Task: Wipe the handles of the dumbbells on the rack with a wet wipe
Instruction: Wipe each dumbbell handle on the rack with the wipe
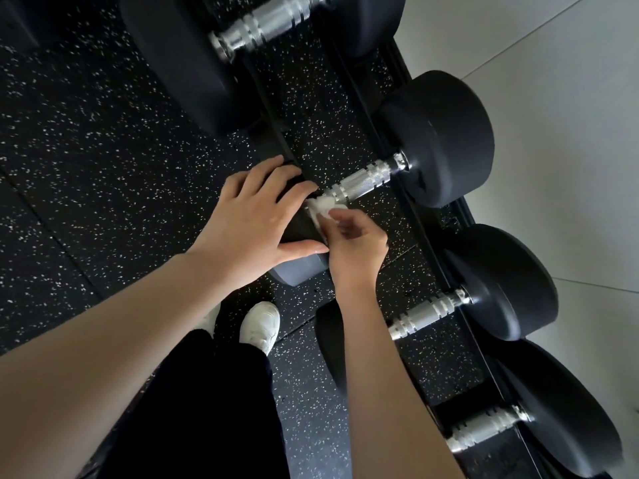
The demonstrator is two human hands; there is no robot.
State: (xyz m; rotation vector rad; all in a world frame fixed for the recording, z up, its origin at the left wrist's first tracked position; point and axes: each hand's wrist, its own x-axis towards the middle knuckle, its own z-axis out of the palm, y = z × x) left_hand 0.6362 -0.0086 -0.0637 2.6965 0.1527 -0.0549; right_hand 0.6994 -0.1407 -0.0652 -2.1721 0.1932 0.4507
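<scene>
Your right hand pinches the wipe at its fingertips, against the handle near end; your left hand rests spread, unclenched, on the adjoining weight head.

Open gaps between dumbbells show floor; heads near and far, plus rails, hem each handle.

Soft, rather dim light; the pale tiles on the right are brightest, chrome handles glint (mild glare), wide-angle edges bend and blur.
</scene>
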